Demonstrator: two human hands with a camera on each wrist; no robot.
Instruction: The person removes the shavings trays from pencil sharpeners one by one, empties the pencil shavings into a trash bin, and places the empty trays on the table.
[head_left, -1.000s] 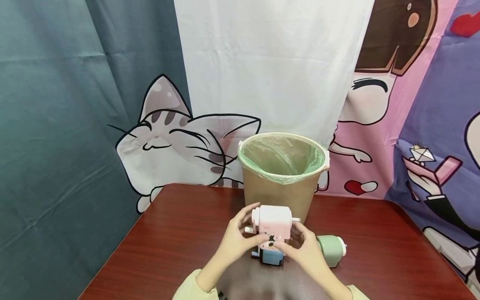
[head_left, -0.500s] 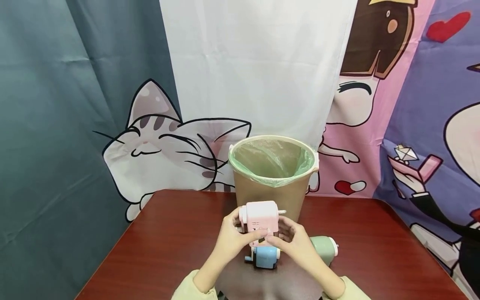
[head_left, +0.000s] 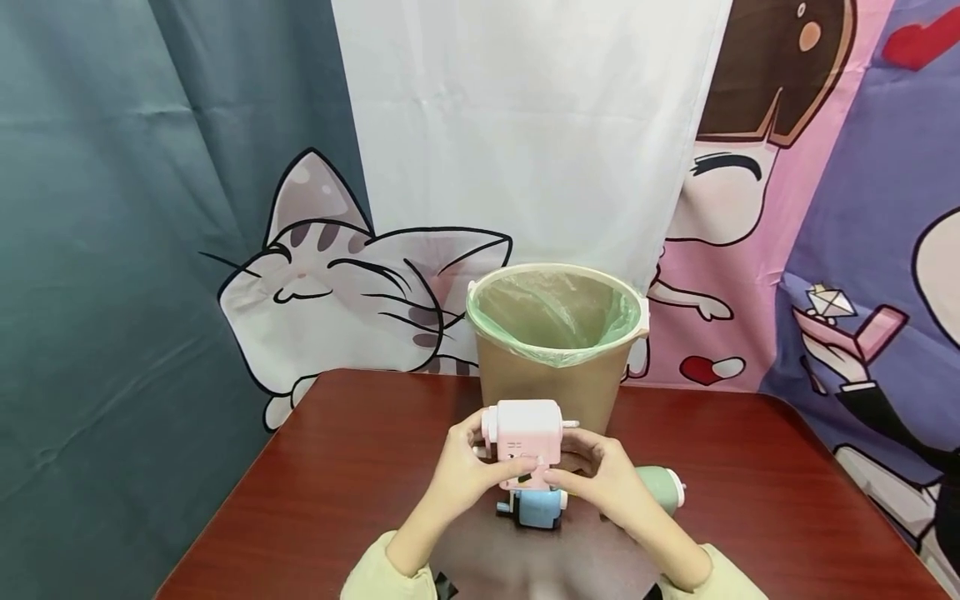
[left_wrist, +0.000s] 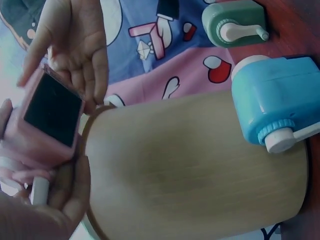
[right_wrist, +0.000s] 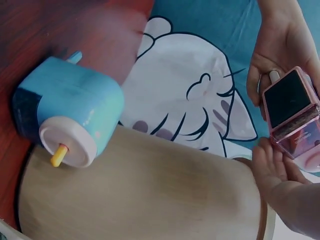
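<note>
A pink crank pencil sharpener (head_left: 528, 429) is held up in front of a bin by both hands. My left hand (head_left: 459, 473) grips its left side, by the crank, with the thumb across the front. My right hand (head_left: 611, 482) holds its right side, thumb also on the front. A short white stick juts from its right end. The sharpener's dark base (left_wrist: 54, 109) shows in the left wrist view. Below it a blue crank sharpener (head_left: 538, 510) stands on the table; a yellow stub (right_wrist: 59, 156) pokes from its white face. A green sharpener (head_left: 662, 487) is partly behind my right forearm.
The tan bin (head_left: 551, 392) with a green liner bag (head_left: 517, 333) stands at the table's back. A reddish-brown table (head_left: 315, 500) carries everything. Printed cloth (head_left: 525, 133) hangs behind it.
Both hands have shifted the pink sharpener slightly left and up, so more of the blue one shows. The head view also moved a little. The grip looks the same.
</note>
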